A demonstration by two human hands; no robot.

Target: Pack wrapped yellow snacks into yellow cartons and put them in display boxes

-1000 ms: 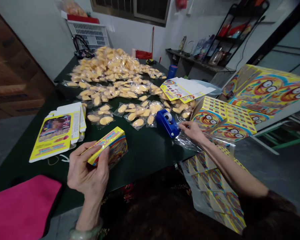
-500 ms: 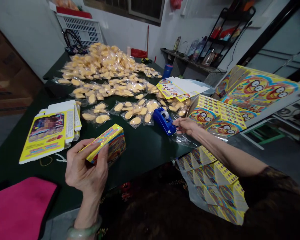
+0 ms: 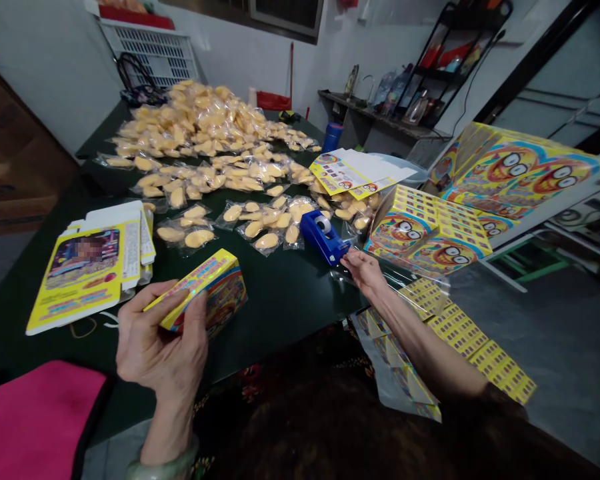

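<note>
My left hand (image 3: 167, 340) grips a small yellow box (image 3: 220, 290) by its sides, above the dark green table (image 3: 275, 293). At the front end of a blue tape dispenser (image 3: 325, 237), the fingers of my right hand (image 3: 365, 272) are pinched together; whether a strip of tape is between them is too small to tell. Small clear packets of yellow pieces (image 3: 267, 223) lie just beyond the dispenser. Flat yellow cartons (image 3: 87, 270) are stacked left of my left hand.
A large heap of packets (image 3: 205, 120) covers the far table. Printed sheets (image 3: 350, 175) and stacked yellow boxes (image 3: 430, 233) stand at the right, with more boxes (image 3: 480, 340) below the edge. A pink cloth (image 3: 40, 420) lies at lower left, a blue cup (image 3: 333, 138) farther back.
My right hand has drawn slightly toward me at the dispenser's front end. The view has shifted a little, and more boxes show below the table's right edge. My left hand still holds the box.
</note>
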